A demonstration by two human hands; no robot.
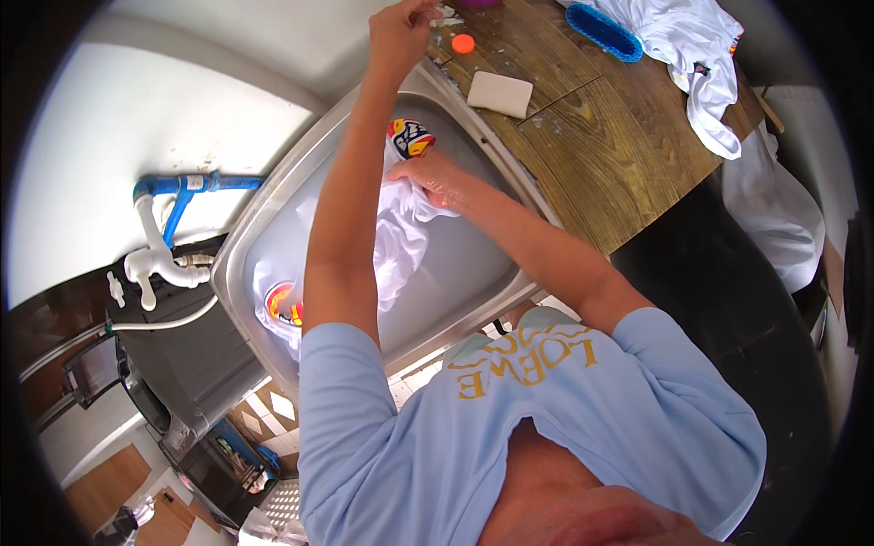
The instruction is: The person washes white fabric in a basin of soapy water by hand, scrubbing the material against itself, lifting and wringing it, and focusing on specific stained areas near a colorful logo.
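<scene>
A white garment with red, yellow and black prints lies bunched in the metal sink. My right hand grips a fold of it near the far print. My left hand is raised at the far edge, beside the wooden counter, with its fingers curled together. Whitish bits sit right by those fingertips; whether the fingers hold anything is hidden. My left forearm passes over the sink and covers part of the garment.
On the wooden counter are a cream block, an orange cap, a blue brush and another white garment. A white tap on blue pipe stands left of the sink. White cloth hangs at the right.
</scene>
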